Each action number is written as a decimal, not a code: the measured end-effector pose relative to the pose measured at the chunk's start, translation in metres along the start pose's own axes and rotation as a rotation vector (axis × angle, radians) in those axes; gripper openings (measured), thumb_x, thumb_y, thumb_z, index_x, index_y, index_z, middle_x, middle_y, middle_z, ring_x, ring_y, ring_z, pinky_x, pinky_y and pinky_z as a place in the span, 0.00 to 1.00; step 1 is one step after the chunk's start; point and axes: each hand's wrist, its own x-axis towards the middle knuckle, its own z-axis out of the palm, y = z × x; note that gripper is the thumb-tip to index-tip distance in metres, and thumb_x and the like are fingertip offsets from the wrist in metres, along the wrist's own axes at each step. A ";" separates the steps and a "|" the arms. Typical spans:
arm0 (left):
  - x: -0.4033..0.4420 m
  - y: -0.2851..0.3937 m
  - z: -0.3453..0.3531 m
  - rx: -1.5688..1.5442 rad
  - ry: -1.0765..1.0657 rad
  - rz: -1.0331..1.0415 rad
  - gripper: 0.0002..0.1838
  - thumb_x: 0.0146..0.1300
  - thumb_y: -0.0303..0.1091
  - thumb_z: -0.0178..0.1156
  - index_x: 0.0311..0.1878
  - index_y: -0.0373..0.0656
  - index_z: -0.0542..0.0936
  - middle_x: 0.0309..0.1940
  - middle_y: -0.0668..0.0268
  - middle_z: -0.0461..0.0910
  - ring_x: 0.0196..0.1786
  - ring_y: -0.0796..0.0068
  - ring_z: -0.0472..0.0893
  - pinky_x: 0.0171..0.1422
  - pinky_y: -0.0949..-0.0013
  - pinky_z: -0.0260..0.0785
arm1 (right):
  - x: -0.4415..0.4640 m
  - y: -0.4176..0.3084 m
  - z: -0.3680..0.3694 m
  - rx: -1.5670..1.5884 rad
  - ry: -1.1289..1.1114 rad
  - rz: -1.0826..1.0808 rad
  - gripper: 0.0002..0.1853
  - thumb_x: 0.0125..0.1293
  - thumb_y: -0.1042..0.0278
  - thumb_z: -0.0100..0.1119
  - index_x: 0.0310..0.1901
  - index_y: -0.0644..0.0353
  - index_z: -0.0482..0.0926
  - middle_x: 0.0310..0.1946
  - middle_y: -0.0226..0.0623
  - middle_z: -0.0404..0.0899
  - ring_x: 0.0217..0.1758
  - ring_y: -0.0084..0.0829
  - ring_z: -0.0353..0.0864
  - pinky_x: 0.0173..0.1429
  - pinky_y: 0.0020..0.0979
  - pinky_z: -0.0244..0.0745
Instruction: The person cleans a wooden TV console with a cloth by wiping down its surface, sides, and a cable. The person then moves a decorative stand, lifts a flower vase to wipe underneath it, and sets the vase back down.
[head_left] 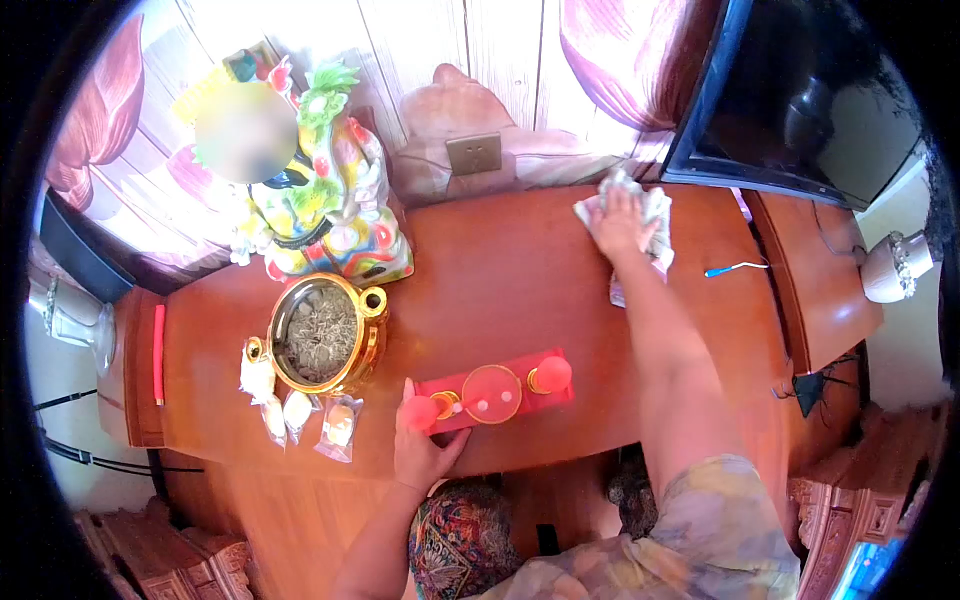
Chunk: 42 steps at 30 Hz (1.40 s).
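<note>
My right hand (618, 232) reaches to the far side of the brown wooden table and presses on a crumpled pale cloth (655, 212), fingers over it. Near the front edge, my left hand (425, 450) grips the left end of a red tray (532, 366), thumb along its near side. On the tray are a round red dish (491, 392) with a gold rim and small pale items in it, plus two red cup-like pieces on gold stands, a left one (421, 411) beside my fingers and a right one (552, 374).
A gold incense pot (372, 338) filled with ash stands left, before a colourful statue (335, 215). Wrapped small cakes (340, 428) lie near it. A red stick (159, 355) lies far left. Right are a blue-handled tool (720, 271), a television (800, 110) and a white vase (888, 270).
</note>
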 end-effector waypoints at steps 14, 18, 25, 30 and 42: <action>-0.009 -0.028 0.015 0.004 -0.028 -0.034 0.51 0.40 0.41 0.73 0.64 0.31 0.54 0.61 0.42 0.58 0.64 0.46 0.60 0.67 0.56 0.54 | -0.082 -0.069 0.015 0.107 0.091 -1.027 0.26 0.63 0.47 0.43 0.63 0.41 0.62 0.66 0.26 0.59 0.69 0.26 0.55 0.68 0.51 0.43; -0.006 -0.018 0.014 0.043 0.100 0.078 0.41 0.40 0.34 0.72 0.57 0.34 0.61 0.49 0.52 0.69 0.53 0.54 0.71 0.58 0.62 0.64 | -0.062 -0.005 0.009 0.058 0.051 -0.609 0.27 0.66 0.45 0.38 0.66 0.37 0.56 0.68 0.25 0.53 0.72 0.26 0.49 0.70 0.53 0.36; 0.000 0.000 0.005 -0.037 0.052 0.035 0.39 0.41 0.38 0.71 0.55 0.35 0.63 0.46 0.50 0.68 0.52 0.49 0.69 0.55 0.55 0.63 | -0.084 0.095 -0.011 0.013 0.009 -0.070 0.29 0.67 0.46 0.33 0.69 0.38 0.48 0.71 0.22 0.43 0.74 0.27 0.41 0.71 0.54 0.33; -0.005 -0.008 0.010 -0.016 0.100 0.064 0.46 0.40 0.39 0.72 0.61 0.34 0.58 0.51 0.47 0.66 0.54 0.47 0.67 0.58 0.56 0.62 | -0.127 0.066 -0.008 -0.110 -0.049 -0.149 0.28 0.68 0.50 0.32 0.69 0.41 0.47 0.72 0.26 0.42 0.74 0.32 0.43 0.68 0.61 0.34; -0.006 -0.015 0.014 0.038 0.102 0.076 0.54 0.41 0.39 0.72 0.66 0.31 0.49 0.59 0.42 0.60 0.62 0.45 0.62 0.64 0.56 0.57 | -0.145 0.026 0.003 0.074 -0.022 -0.744 0.24 0.66 0.49 0.40 0.65 0.38 0.61 0.69 0.24 0.51 0.72 0.27 0.46 0.70 0.54 0.34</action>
